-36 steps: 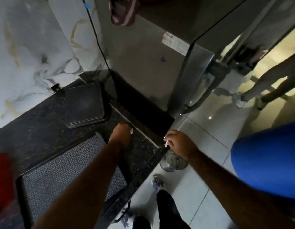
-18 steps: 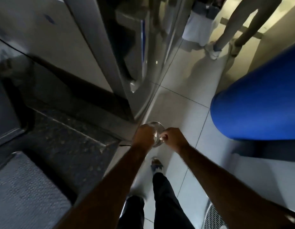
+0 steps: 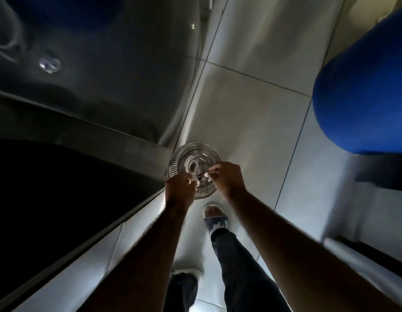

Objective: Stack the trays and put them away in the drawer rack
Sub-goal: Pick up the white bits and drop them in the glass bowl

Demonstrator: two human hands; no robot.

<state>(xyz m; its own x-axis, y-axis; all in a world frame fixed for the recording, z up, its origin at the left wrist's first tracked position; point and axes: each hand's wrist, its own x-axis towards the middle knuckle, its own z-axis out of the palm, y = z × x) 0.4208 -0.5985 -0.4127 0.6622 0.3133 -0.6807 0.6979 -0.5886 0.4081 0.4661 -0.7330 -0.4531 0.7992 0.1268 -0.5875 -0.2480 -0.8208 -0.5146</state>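
Both hands are meeting at the centre of the view, each pinching the near rim of a round clear glass dish [image 3: 192,164] with a ribbed edge, which is hanging in the air over the floor rather than resting on anything. The left hand [image 3: 180,190] is gripping the dish at about its 7 o'clock edge, its fingers curled over the rim, while the right hand [image 3: 227,180] is clamping the rim at about 4 o'clock, thumb and fingertips closed on the glass. The two hands are lying close together, nearly touching across the dish's near edge. Something pale is sitting in the middle of the dish, too blurred to name. At 9 o'clock from the dish, the dark desk [image 3: 60,188] is running diagonally, its pale edge just beside the left wrist. At 11 o'clock a shiny metal cabinet [image 3: 119,70] is standing, reflecting light. The light tiled floor [image 3: 247,104] is filling the area from 12 to 3 o'clock. At 2 o'clock, well apart from the hands, a large blue rounded object [image 3: 362,100] is showing. At 6 o'clock, below the dish, the person's dark trouser legs and a white and blue shoe [image 3: 214,218] are visible on the floor. No trays or drawer rack can be made out in this view.
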